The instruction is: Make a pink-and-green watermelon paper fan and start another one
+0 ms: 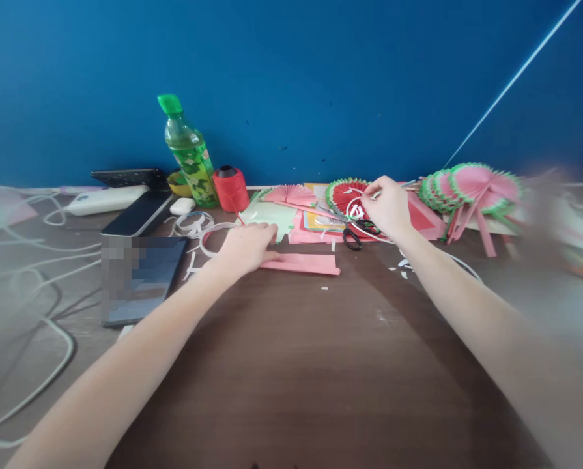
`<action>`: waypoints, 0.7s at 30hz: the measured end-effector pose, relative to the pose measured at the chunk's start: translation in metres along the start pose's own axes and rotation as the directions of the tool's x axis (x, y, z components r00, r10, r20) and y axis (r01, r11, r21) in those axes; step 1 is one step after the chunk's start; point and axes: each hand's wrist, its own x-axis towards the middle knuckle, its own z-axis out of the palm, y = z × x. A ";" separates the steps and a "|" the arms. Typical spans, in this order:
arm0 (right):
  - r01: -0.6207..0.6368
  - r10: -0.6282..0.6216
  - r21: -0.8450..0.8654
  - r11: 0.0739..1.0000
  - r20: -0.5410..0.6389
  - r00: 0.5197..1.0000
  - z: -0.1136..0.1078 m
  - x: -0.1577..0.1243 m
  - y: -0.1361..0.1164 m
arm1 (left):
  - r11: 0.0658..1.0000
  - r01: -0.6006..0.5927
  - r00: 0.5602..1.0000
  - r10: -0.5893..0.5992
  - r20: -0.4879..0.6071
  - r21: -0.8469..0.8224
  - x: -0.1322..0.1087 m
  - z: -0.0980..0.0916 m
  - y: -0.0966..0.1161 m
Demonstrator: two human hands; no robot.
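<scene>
My left hand (249,247) rests at the left end of a folded pink paper strip (303,263). Its thumb touches the strip, and the fingers are stretched out apart from the thumb. Farther right, my right hand (387,207) reaches over the back of the table with thumb and fingertips pinched together. White curled strips and a thin white loop show by those fingertips; what exactly is between them cannot be made out. Just below it lie black-handled scissors (352,238). A red and green pleated paper fan (344,195) sits behind, with a pink pleated fan (291,194) to its left.
A green-capped bottle (188,156) and a red thread spool (231,190) stand near the blue wall. Left are a tablet-like device (147,280), a dark phone (137,213) and white cables (51,326). Several pleated fans (481,185) are heaped at right. White scraps (403,268) dot the table.
</scene>
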 end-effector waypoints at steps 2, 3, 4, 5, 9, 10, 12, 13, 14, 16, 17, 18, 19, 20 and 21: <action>0.055 -0.055 0.015 0.998 -0.007 0.998 0.001 -0.001 0.000 | 0.997 -0.030 0.998 0.033 -0.048 0.065 0.000 0.001 0.001; 0.065 -0.065 0.019 0.998 0.008 0.998 0.001 -0.002 -0.001 | 0.996 -0.041 0.998 0.045 -0.052 0.078 0.000 0.001 0.002; 0.055 -0.055 0.015 0.998 0.028 0.998 0.000 -0.003 -0.003 | 0.996 -0.053 0.998 0.057 -0.042 0.078 0.000 0.001 0.002; 0.030 -0.030 0.006 1.000 0.045 0.999 -0.001 -0.003 -0.006 | 0.995 -0.068 0.997 0.069 -0.026 0.069 0.000 0.001 0.003; -0.075 0.077 -0.045 0.996 0.039 0.996 -0.002 -0.005 -0.015 | 0.991 -0.134 0.991 0.134 0.011 0.002 0.000 0.003 0.003; -0.057 0.058 -0.032 0.998 0.044 0.997 -0.002 -0.006 -0.016 | 0.989 -0.147 0.989 0.148 0.011 -0.015 0.000 0.004 0.003; 0.033 -0.037 0.048 0.998 0.096 0.995 0.000 -0.009 -0.021 | 0.986 -0.162 0.987 0.162 0.012 -0.041 0.000 0.005 0.002; 0.087 -0.103 0.114 0.990 0.147 0.984 0.001 -0.012 -0.024 | 0.986 -0.159 0.987 0.159 0.012 -0.047 0.001 0.006 0.002; 0.136 -0.176 0.187 0.973 0.213 0.961 0.001 -0.015 -0.029 | 0.988 -0.149 0.989 0.150 0.012 -0.050 0.001 0.006 0.002; 0.194 -0.307 0.300 0.934 0.399 0.864 0.001 -0.023 -0.040 | 0.990 -0.124 0.992 0.125 0.010 -0.059 0.002 0.007 0.003; 0.222 -0.370 0.329 0.918 0.503 0.781 0.002 -0.028 -0.045 | 0.991 -0.111 0.994 0.112 0.009 -0.073 0.002 0.007 0.003; 0.258 -0.423 0.345 0.902 0.596 0.682 0.002 -0.032 -0.050 | 0.990 -0.100 0.995 0.102 0.010 -0.096 0.002 0.007 0.003; 0.286 -0.455 0.354 0.890 0.667 0.590 0.003 -0.036 -0.053 | 0.987 -0.092 0.995 0.094 0.015 -0.131 0.002 0.006 0.003; 0.311 -0.470 0.354 0.882 0.710 0.524 0.004 -0.039 -0.055 | 0.981 -0.083 0.996 0.089 0.026 -0.176 0.003 0.004 0.003; 0.330 -0.473 0.347 0.878 0.738 0.482 0.005 -0.041 -0.056 | 0.970 -0.073 0.996 0.085 0.041 -0.231 0.003 0.002 0.002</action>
